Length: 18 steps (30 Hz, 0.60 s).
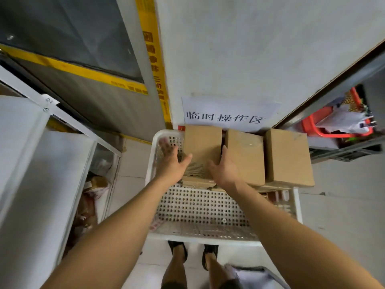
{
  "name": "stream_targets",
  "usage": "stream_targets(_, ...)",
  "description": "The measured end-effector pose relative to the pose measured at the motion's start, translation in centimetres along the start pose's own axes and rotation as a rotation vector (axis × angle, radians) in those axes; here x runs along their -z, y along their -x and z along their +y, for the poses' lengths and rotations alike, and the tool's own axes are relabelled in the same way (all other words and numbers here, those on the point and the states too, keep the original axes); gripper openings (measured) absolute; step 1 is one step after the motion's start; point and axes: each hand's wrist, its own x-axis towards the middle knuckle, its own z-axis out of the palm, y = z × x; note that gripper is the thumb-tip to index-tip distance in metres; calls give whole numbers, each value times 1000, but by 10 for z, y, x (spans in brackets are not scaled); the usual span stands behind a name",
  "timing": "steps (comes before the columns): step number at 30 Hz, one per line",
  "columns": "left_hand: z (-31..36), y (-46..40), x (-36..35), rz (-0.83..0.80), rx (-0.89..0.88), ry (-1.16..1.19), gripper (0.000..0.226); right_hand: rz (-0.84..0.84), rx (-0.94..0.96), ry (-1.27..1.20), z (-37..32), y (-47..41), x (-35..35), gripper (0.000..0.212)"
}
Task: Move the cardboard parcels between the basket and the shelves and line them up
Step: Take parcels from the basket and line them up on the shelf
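Flanking the leftmost cardboard parcel (202, 147) of three lined along the far rim of the white basket (200, 207), left hand (171, 161) and right hand (224, 170) reach open-fingered, equally near, its long axis pointing away from them.

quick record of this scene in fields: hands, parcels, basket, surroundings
left hand: left hand open, fingers spread, by the left side of the left parcel
right hand: right hand open, against that parcel's right side
parcels: three in a row, with middle parcel and right parcel
basket: white perforated basket, parcels at its far end
surroundings: white shelf at left, paper sign on the wall, red basket at right
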Motion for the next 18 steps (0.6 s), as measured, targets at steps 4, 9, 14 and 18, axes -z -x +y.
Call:
stream_targets(4, -3, -9, -10, -159, 92, 74, 113, 23, -69, -112, 2, -14, -18, 85)
stream_targets(9, -12, -10, -15, -243, 111, 144, 106, 34, -75, -234, 10, -21, -26, 93)
stream_targets(14, -14, 6, 3, -221, 8, 248, 82, -38, 6, -427, 8, -1, -18, 102)
stream_targets(18, -12, 22, 28, -164, -52, 377, 103, -150, 67, -586, -6, 20, 0, 92)
